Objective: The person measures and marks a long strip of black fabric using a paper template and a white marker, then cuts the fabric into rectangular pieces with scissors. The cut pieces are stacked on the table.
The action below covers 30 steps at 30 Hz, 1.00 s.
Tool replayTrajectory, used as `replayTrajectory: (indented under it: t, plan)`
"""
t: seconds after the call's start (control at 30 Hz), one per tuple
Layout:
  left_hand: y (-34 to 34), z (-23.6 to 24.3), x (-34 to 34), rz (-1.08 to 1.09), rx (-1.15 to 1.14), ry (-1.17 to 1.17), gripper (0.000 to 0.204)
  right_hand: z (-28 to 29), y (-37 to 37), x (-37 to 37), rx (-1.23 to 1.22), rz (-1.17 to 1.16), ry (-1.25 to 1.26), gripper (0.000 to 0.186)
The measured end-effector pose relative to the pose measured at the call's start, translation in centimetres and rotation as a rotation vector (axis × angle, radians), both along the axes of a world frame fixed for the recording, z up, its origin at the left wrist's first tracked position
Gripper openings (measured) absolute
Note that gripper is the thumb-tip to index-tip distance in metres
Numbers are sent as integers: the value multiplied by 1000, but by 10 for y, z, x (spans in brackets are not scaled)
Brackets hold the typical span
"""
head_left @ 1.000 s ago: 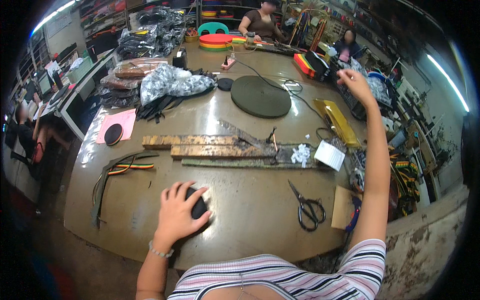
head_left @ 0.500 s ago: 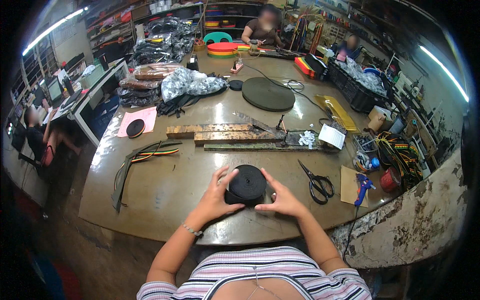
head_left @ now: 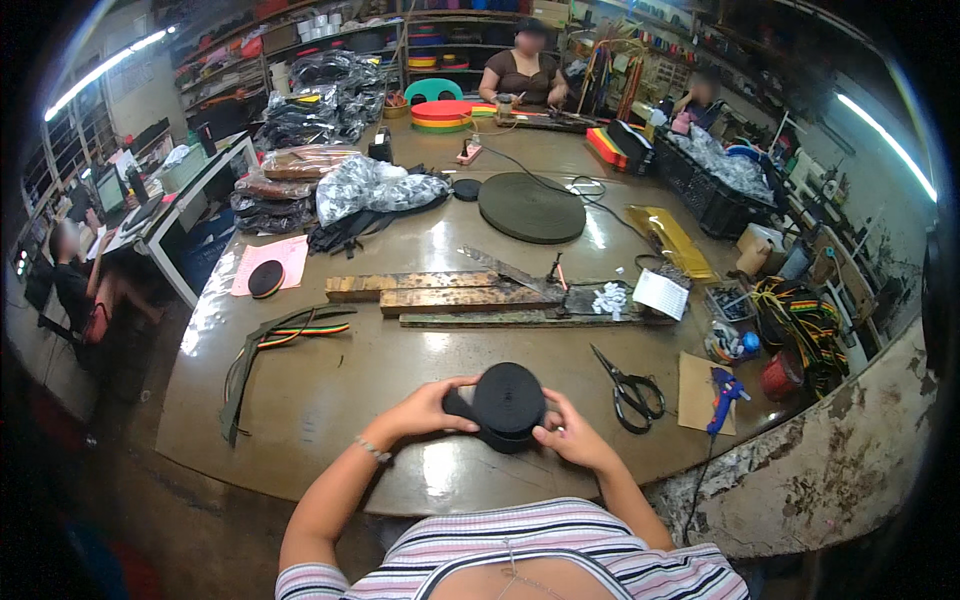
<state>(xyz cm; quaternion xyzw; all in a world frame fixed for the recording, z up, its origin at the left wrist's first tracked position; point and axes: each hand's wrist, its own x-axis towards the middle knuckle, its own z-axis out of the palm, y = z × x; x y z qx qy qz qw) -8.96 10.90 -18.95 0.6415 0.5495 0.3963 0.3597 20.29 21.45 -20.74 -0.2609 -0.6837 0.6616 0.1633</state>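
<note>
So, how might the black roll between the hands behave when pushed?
The black roll would probably slide rather than roll, as its round face points up. Its coil looks close-wound, so it likely feels firm and keeps its shape.

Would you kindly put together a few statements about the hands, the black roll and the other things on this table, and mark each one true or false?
1. The left hand and the right hand are on opposite sides of the black roll. True.
2. The scissors lie to the left of the black roll. False: they lie to its right.
3. The blue glue gun lies on a brown flat piece. True.
4. The large olive roll stands upright on its edge. False: it lies flat on the table.
5. A small dark roll rests on the pink paper. True.
</note>
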Motion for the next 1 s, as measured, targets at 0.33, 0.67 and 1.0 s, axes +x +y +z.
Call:
replayTrajectory:
  t: [0.33, 0.67, 1.0]
  plan:
    - [37, -7, 27, -75, -83, -158, 65, -1, 9, 6, -234, -448, 145, 57]
    - [40, -2, 22, -30, -228, -158, 53, -9, 2, 4, 134, -465, 103, 49]
    - [39, 1, 21, -23, -293, -206, 52, -7, 5, 6, 200, -520, -9, 32]
